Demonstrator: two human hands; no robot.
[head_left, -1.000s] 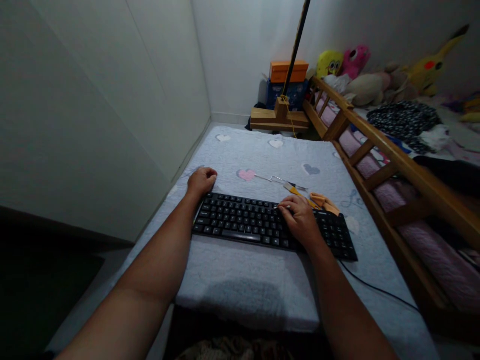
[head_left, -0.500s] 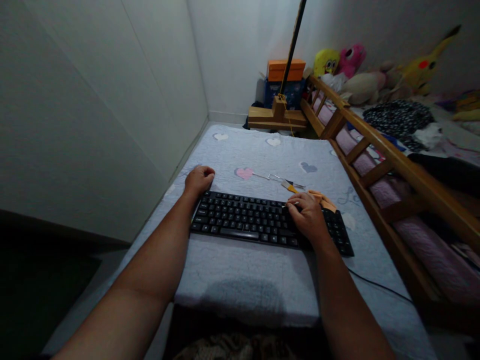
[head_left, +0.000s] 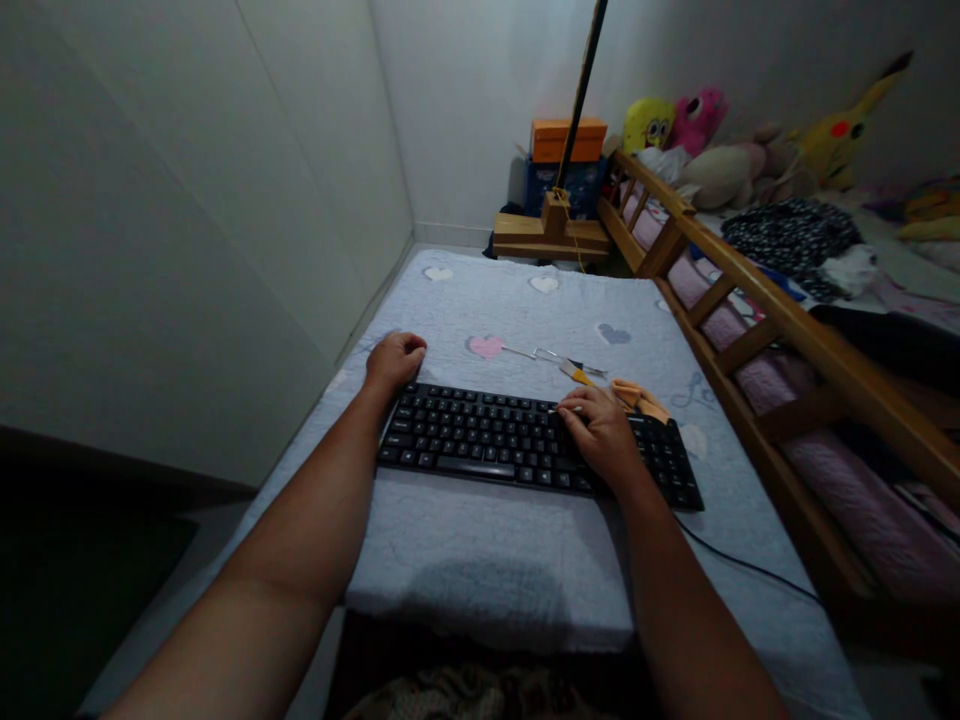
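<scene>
The keyboard point(head_left: 472, 435) lies under and around the right hand point(head_left: 600, 428), which rests over the keys between the main block and the number pad. That hand is closed in a pinch on a small pale stick point(head_left: 571, 408), its tip at the far rows of keys. The left hand point(head_left: 394, 360) sits just past the keyboard's far left corner, fingers curled in on the bench point(head_left: 465, 540) — whether it grips anything, I cannot tell.

Beyond the keyboard, near the right hand, lie an orange cloth point(head_left: 649, 401) by the number pad's far edge, a brush point(head_left: 576, 373) with a yellow part, and some thin metal tools point(head_left: 551, 355), one of them partly dark. A thin light rod point(head_left: 517, 351) lies to their left, by a pink heart. A black cable point(head_left: 750, 566) runs from the keyboard's near side toward the right.

The bench is covered in pale blue quilted fabric with hearts. To the left stand plain light panels point(head_left: 187, 200); at the far end, a wooden stand point(head_left: 551, 236) holds a dark pole point(head_left: 581, 95) before an orange box point(head_left: 550, 140) on a blue one. Along the right runs a wooden bed rail point(head_left: 750, 272) — soft toys point(head_left: 716, 178) and rumpled clothes point(head_left: 795, 238) lie behind it.
</scene>
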